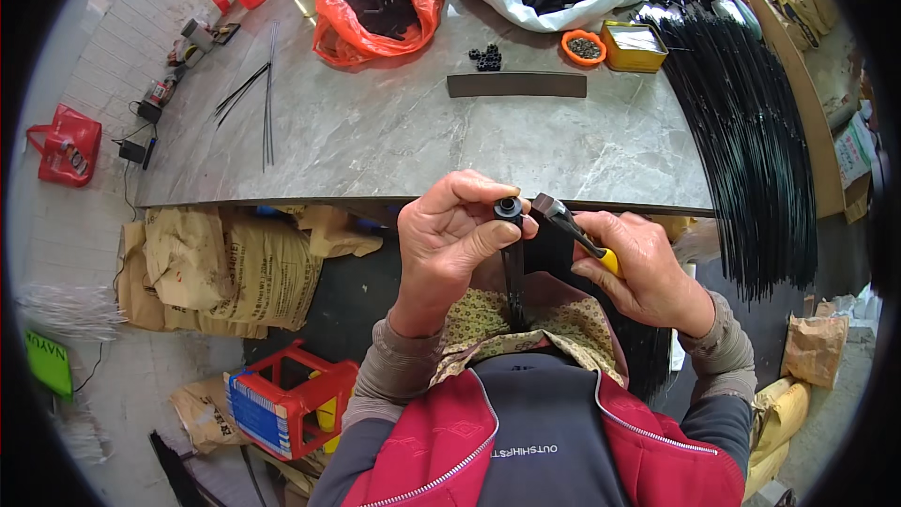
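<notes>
My left hand is raised in front of the table's near edge. Its thumb and fingers pinch a black plastic tubular fitting with a round opening on top. A dark shaft runs down below the fitting toward my lap. In my right hand is a small hammer with a yellow and black handle. The hammer's metal head is close beside the fitting and my left fingertips; whether they touch I cannot tell. A patterned cloth covers my lap.
On the grey table lie a dark flat strip, small black parts, an orange bowl, a yellow tin and thin rods. Red and white bags hold black parts. Long black rods overhang the right edge.
</notes>
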Demonstrator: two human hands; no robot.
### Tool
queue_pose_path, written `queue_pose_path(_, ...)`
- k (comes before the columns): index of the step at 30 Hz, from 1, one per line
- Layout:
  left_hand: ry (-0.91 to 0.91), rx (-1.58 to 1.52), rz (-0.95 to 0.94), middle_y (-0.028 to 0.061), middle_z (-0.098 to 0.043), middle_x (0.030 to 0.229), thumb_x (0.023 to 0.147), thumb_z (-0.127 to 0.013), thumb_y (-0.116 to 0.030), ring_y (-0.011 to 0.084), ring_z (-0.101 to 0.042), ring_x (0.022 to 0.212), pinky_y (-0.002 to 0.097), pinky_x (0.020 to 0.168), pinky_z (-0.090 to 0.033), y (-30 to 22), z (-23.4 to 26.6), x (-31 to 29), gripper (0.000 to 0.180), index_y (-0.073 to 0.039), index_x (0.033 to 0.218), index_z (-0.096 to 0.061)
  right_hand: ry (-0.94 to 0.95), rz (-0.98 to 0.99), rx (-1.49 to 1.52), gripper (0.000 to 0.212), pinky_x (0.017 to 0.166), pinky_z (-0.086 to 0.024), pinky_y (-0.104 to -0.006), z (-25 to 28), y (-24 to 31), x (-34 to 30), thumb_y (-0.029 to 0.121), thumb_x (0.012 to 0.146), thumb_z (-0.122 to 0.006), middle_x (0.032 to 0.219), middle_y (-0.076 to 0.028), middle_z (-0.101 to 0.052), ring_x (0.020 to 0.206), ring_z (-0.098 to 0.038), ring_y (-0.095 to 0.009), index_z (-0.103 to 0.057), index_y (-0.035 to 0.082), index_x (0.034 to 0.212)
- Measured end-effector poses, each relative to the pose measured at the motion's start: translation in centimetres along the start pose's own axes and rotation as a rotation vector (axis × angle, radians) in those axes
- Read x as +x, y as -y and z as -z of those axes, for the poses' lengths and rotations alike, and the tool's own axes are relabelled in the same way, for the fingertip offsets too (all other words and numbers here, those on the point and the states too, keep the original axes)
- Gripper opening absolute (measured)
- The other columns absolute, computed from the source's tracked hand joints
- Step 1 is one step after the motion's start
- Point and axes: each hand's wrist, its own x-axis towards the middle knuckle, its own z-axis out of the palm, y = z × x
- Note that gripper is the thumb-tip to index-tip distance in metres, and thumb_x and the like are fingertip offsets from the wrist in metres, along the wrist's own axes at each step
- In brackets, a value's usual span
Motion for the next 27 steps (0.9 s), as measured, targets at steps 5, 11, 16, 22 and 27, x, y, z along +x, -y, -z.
queue_pose_path(5, -0.007, 0.056, -0.018, 0.0148, -0.065, 0.095, 0.083, -0.075, 0.001, 0.0234, -0.068, 0.084, 0.0370, 0.077, -0.058, -0.1, -0.1, -0.1, 0.029, 0.006, 0.109, -0.061, -0.125, 0.020, -0.254, 0.064, 0.075, -0.053, -0.0418, -0.8, 0.1, -0.2, 0.005, 0.074, -0.078, 0.103, -0.015, -0.063, 0.088, -0.064, -0.033, -0.050, 0.000, 0.131)
queue_pose_path(11, 0.041, 0.089, -0.061, 0.0124, -0.062, 0.103, 0.086, -0.068, 0.011, 0.0192, -0.066, 0.097, 0.0305, 0.090, -0.055, -0.5, -0.3, -0.5, 0.028, 0.010, 0.113, -0.059, -0.207, 0.109, -0.401, 0.077, 0.079, -0.054, -0.0414, -1.0, 0.1, -0.3, 0.004, 0.067, -0.081, 0.113, -0.018, -0.059, 0.094, -0.063, -0.035, -0.048, 0.000, 0.135)
queue_pose_path(16, 0.027, 0.124, -0.075, 0.0106, -0.059, 0.106, 0.085, -0.069, 0.013, 0.0167, -0.064, 0.101, 0.0283, 0.091, -0.053, -0.4, -0.3, -0.8, 0.031, 0.010, 0.114, -0.059, -0.208, 0.114, -0.482, 0.081, 0.081, -0.054, -0.0414, -1.0, 0.0, -0.3, 0.005, 0.065, -0.081, 0.116, -0.018, -0.058, 0.097, -0.062, -0.034, -0.047, 0.000, 0.138)
queue_pose_path(22, -0.001, 0.150, -0.067, 0.0085, -0.058, 0.105, 0.084, -0.070, 0.013, 0.0122, -0.061, 0.098, 0.0251, 0.088, -0.052, -0.6, -0.6, -0.9, 0.030, 0.010, 0.112, -0.061, -0.218, 0.155, -0.564, 0.063, 0.081, -0.053, -0.0389, -0.7, 0.5, 0.2, 0.005, 0.072, -0.064, 0.109, -0.016, -0.058, 0.096, -0.062, -0.030, -0.051, -0.007, 0.132)
queue_pose_path(27, -0.012, 0.134, -0.061, 0.0079, -0.058, 0.104, 0.084, -0.071, 0.013, 0.0114, -0.061, 0.097, 0.0241, 0.087, -0.052, -0.6, -0.6, -0.9, 0.030, 0.009, 0.112, -0.061, -0.205, 0.158, -0.618, 0.064, 0.082, -0.052, -0.0382, -0.5, 0.4, 0.3, 0.004, 0.072, -0.065, 0.110, -0.016, -0.058, 0.098, -0.062, -0.030, -0.050, -0.006, 0.133)
